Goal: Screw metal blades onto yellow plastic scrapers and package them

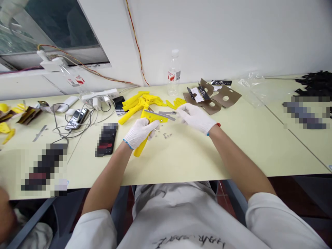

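Observation:
My left hand (pixel 142 133), in a white knitted glove, is wrapped around a yellow plastic tool handle (pixel 140 148). A flat grey metal blade (pixel 159 114) lies slanted across the handle's wide head. My right hand (pixel 198 118), gloved the same way, is just right of the blade's end, its fingers curled and slightly blurred; what they hold, if anything, I cannot make out. Another metal strip (pixel 167 112) shows behind the blade near the right fingertips. Several small screws (pixel 167 136) are scattered on the table below the hands.
Behind the left hand lie more yellow handles (pixel 133 103) and small yellow parts (pixel 175 103). Brown cardboard packaging (pixel 225 97) and a plastic bottle (pixel 173 74) stand at the back. Phones (pixel 77 119), cables and a power strip (pixel 100 95) are left. Black parts (pixel 315 83) are far right.

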Action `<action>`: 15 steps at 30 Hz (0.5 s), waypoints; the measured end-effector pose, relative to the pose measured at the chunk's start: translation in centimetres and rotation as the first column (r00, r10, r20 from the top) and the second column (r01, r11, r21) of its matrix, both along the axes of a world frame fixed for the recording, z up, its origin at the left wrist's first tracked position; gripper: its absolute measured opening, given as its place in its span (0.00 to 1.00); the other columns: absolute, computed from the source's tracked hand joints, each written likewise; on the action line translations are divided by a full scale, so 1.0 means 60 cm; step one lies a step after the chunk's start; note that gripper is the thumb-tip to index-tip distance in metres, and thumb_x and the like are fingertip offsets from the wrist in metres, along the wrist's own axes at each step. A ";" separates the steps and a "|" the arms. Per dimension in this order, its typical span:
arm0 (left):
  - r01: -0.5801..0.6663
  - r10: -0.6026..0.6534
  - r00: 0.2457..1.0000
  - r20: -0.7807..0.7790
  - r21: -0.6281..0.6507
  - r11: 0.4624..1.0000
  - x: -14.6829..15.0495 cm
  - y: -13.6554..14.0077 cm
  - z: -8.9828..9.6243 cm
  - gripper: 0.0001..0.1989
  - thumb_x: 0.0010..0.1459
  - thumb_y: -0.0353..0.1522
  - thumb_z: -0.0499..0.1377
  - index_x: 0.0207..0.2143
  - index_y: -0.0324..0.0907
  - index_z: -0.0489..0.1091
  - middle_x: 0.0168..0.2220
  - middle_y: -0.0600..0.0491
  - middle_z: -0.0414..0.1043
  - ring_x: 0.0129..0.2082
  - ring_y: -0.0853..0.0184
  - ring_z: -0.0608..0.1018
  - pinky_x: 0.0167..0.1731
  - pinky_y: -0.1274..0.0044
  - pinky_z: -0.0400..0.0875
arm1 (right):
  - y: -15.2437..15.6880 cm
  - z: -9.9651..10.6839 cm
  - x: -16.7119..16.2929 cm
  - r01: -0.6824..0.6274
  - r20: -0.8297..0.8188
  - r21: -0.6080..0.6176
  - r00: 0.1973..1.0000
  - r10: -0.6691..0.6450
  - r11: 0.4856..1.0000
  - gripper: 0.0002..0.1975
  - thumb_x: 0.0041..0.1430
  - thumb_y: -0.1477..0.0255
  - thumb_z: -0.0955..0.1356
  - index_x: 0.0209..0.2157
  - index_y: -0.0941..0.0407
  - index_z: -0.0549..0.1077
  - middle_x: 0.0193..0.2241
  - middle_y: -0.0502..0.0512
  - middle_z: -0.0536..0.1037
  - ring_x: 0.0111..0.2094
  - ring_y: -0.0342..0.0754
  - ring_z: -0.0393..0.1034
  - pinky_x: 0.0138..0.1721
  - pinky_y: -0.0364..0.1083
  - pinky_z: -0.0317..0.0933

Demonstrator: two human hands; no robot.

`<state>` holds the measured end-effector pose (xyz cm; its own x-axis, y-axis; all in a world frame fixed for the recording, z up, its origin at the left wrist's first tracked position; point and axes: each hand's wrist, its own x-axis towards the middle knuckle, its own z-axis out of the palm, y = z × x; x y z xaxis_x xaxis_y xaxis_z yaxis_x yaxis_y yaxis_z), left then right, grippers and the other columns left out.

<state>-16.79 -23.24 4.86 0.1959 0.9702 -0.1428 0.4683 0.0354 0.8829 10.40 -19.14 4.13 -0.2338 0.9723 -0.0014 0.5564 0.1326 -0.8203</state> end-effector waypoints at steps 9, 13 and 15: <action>-0.122 0.122 0.992 0.003 0.043 0.992 -0.016 0.016 -0.006 0.23 0.76 0.49 0.64 0.45 0.36 0.77 0.21 0.54 0.71 0.25 0.67 0.73 0.29 0.74 0.71 | 0.005 -0.045 0.108 0.125 0.788 0.095 0.597 -0.152 0.988 0.33 0.69 0.43 0.73 0.52 0.61 0.82 0.49 0.79 0.84 0.50 0.71 0.81 0.49 0.59 0.68; -0.212 0.211 0.977 0.030 0.039 0.976 -0.020 0.025 -0.013 0.22 0.76 0.47 0.65 0.48 0.34 0.76 0.21 0.56 0.70 0.24 0.69 0.70 0.28 0.75 0.68 | 0.007 -0.055 0.123 0.129 0.699 0.094 0.698 -0.158 0.987 0.20 0.76 0.54 0.70 0.49 0.57 0.80 0.45 0.73 0.85 0.42 0.63 0.80 0.44 0.55 0.67; -0.225 0.224 0.974 0.045 0.043 0.973 -0.021 0.028 -0.014 0.21 0.77 0.48 0.65 0.47 0.35 0.76 0.21 0.57 0.69 0.23 0.70 0.69 0.27 0.76 0.68 | 0.002 -0.055 0.123 0.169 0.619 0.082 0.764 -0.184 0.982 0.16 0.78 0.59 0.68 0.51 0.58 0.77 0.43 0.70 0.85 0.39 0.61 0.79 0.41 0.53 0.66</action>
